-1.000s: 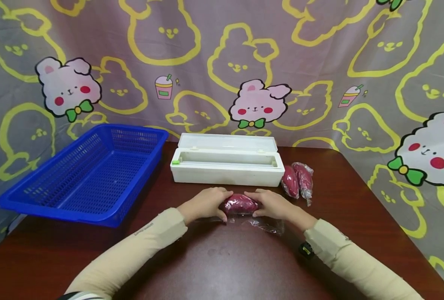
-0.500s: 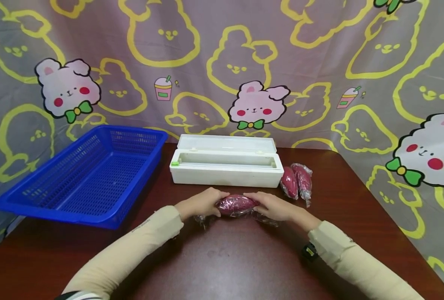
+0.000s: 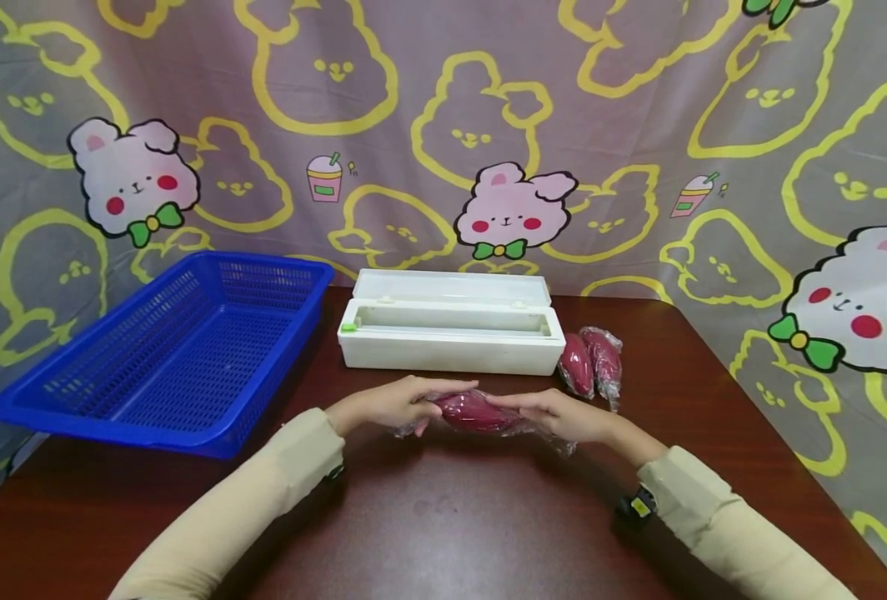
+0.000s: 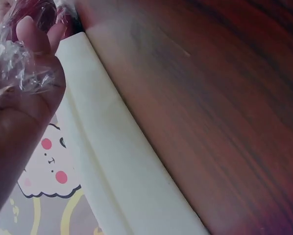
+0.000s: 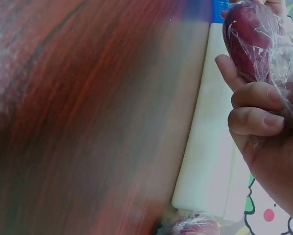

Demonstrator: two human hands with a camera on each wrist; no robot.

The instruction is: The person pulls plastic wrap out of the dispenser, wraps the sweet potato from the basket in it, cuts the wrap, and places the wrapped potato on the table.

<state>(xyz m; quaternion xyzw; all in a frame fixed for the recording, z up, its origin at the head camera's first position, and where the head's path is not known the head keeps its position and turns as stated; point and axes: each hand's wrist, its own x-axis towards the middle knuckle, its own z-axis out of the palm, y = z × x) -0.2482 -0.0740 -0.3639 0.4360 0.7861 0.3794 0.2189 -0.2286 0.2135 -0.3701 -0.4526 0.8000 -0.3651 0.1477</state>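
Observation:
A red sweet potato (image 3: 477,414) in clear cling film is held between both hands, just in front of the white box. My left hand (image 3: 391,402) grips its left end, index finger stretched along the top; in the left wrist view crumpled film (image 4: 21,71) lies against the palm. On the other end, my right hand (image 3: 569,415) holds the film, index finger stretched towards the potato. In the right wrist view two of its fingers (image 5: 256,120) curl over the twisted film. The potato's underside is hidden in the head view.
Behind the hands stands a white cling film box (image 3: 451,350) with its lid raised. Two wrapped red sweet potatoes (image 3: 578,367) lie by its right end. A blue plastic basket (image 3: 226,429) is on the left of the brown table (image 3: 443,533); a patterned curtain hangs behind.
Both hands have shifted outward towards the potato's ends, and their index fingers are straighter now. The sweet potato has turned slightly between them, and the loose film is gathered at its ends.

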